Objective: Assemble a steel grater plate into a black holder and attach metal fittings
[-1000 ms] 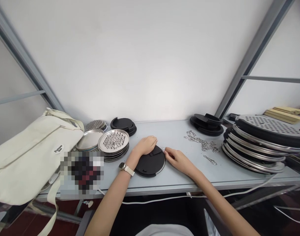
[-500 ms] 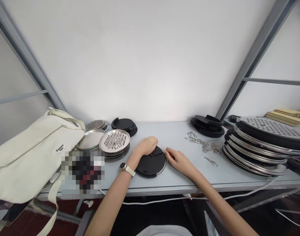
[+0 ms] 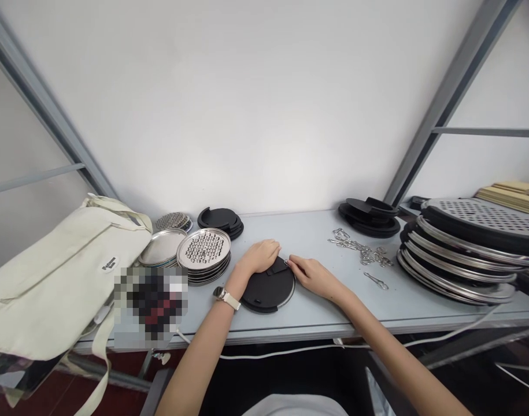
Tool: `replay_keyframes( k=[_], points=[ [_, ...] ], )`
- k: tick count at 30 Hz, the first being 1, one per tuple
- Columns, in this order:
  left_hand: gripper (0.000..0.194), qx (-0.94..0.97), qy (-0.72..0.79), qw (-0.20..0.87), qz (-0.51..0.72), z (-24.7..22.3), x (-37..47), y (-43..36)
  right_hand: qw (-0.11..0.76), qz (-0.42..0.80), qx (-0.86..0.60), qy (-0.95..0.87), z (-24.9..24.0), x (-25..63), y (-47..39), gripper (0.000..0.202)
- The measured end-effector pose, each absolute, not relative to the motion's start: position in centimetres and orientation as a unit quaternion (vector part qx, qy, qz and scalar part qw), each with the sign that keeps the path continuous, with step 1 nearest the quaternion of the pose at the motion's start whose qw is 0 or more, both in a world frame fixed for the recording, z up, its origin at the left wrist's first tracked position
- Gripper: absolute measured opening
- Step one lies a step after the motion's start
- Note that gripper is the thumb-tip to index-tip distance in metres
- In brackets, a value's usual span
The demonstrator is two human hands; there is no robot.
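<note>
Head view: the left hand (image 3: 259, 257) grasps the disc (image 3: 265, 290) at its far edge, fingers curled. The right hand (image 3: 313, 277) pinches a clip (image 3: 286, 263) at the rim.

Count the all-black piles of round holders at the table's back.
2. One pile of round black holders sits beyond the round silver grater stack; the other pile, beyond the silver wire clips. Others may be hidden.

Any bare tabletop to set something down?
Beyond the left hand and right hand, between the rear-left black discs and metal clips; also between lone clip and table's front edge. Crowded: left, around bag and grater discs.
</note>
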State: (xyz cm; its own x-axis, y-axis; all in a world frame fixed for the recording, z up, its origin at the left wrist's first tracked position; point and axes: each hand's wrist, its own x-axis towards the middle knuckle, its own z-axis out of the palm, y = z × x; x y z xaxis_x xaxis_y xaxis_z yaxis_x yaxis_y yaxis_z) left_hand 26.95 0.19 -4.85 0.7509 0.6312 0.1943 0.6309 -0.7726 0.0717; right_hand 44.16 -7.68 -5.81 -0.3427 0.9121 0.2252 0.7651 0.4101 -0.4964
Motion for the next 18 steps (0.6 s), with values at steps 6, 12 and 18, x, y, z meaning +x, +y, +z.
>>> replay_keyframes(
  k=[6, 12, 18],
  points=[
    [0.029, 0.936, 0.335, -0.001, 0.107, -4.87, 26.95, 0.22, 0.238, 0.146, -0.520, -0.807, -6.09, 44.17, -7.85, 0.027],
    [0.029, 0.936, 0.335, 0.004, 0.106, -4.91, 26.90, 0.29, 0.229, 0.143, -0.521, -0.809, -6.13, 44.19, -7.79, 0.026],
    [0.029, 0.936, 0.335, 0.009, 0.108, -4.93, 26.94, 0.30, 0.221, 0.138, -0.528, -0.808, -6.03, 44.04, -7.78, 0.024]
  ],
)
